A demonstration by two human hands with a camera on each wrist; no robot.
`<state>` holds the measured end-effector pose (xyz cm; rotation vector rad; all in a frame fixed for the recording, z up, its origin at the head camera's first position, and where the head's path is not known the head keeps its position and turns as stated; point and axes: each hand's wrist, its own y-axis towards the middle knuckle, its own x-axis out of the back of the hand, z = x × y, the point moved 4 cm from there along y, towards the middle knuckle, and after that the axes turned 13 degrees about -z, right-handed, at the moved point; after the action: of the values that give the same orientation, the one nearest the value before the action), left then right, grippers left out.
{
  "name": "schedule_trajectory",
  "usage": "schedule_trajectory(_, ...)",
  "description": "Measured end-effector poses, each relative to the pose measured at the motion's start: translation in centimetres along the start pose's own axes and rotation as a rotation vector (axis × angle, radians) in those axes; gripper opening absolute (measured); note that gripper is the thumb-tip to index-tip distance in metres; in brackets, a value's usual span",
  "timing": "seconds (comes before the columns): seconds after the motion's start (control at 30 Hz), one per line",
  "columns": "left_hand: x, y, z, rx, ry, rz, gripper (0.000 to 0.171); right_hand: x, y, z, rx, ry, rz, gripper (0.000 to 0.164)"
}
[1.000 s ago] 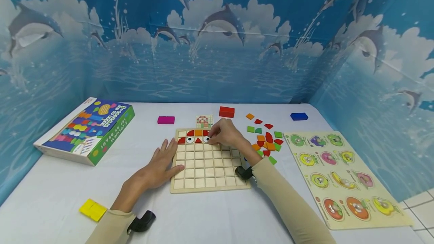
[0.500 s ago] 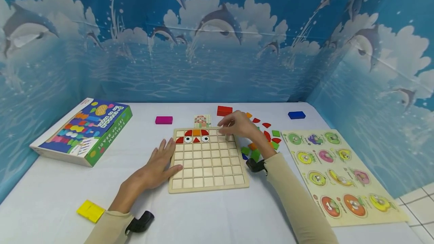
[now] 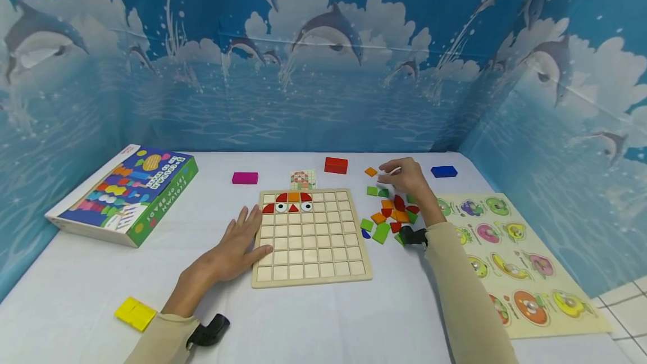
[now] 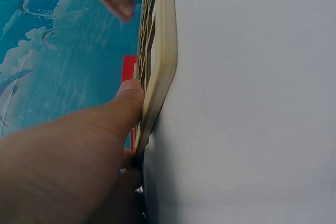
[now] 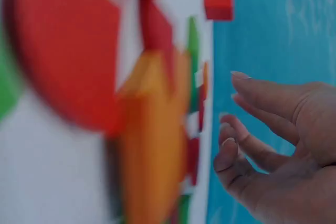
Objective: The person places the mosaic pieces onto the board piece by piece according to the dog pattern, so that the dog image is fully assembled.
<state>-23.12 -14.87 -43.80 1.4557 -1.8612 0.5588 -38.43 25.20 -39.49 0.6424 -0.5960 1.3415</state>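
Picking from tiles (image 3: 381,233) scattered beside the grid board (image 3: 310,254) seems under way: left hand (image 3: 235,251) straight-fingered at its edge, right hand (image 3: 410,178) empty, fingers parted near them, probably needing to pinch one.

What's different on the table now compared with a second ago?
The right hand has let go of the right-side eye tile, which sits on the grid board, and moved right, off the board, to the loose pieces. The left hand still rests at the board's left edge.
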Motion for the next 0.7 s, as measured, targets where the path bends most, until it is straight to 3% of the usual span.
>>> schedule_trajectory(0.13,0.24,0.05,-0.59,0.017,0.018,0.011,0.094,-0.4,0.29,-1.06,0.009,-0.044,0.05,0.037)
schedule_trajectory(0.33,0.24,0.15,-0.73,0.029,0.05,0.022,0.092,-0.65,0.4,-1.2,0.053,-0.071,0.071,0.022)
schedule_trajectory(0.7,0.04,0.04,-0.18,-0.003,-0.002,-0.001,0.095,-1.05,0.2,-0.72,0.056,-0.116,0.089,0.023)
